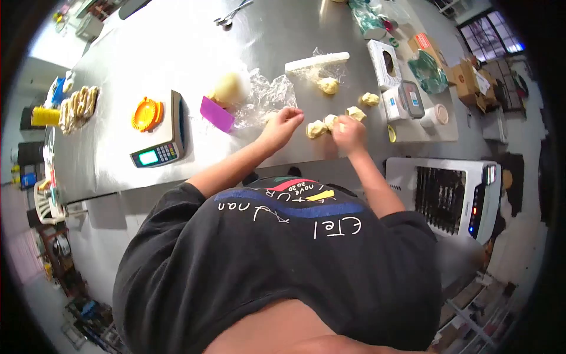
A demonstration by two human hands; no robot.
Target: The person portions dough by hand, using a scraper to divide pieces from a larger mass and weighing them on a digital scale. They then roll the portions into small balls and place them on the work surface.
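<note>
My left hand (283,128) hovers at the near part of the steel table, its fingers curled together; whether anything is between them cannot be made out. Just to the right, my right hand (350,135) is closed over a small lump of pale dough, mostly covered by the fingers. Beside it lie a rough dough piece (316,129) and another dough lump (355,112). Farther off are a dough piece (370,99) and one on plastic wrap (328,86). A larger dough ball (229,89) sits near crumpled plastic film (272,93) and a purple scraper (217,114).
On the left stand a digital scale (158,154) with an orange dough press (147,114) on it, and rows of shaped pieces (78,110). A white roller (317,61) lies ahead. Tubs (403,101) and a box (384,65) line the right; an air cooler (443,197) stands below.
</note>
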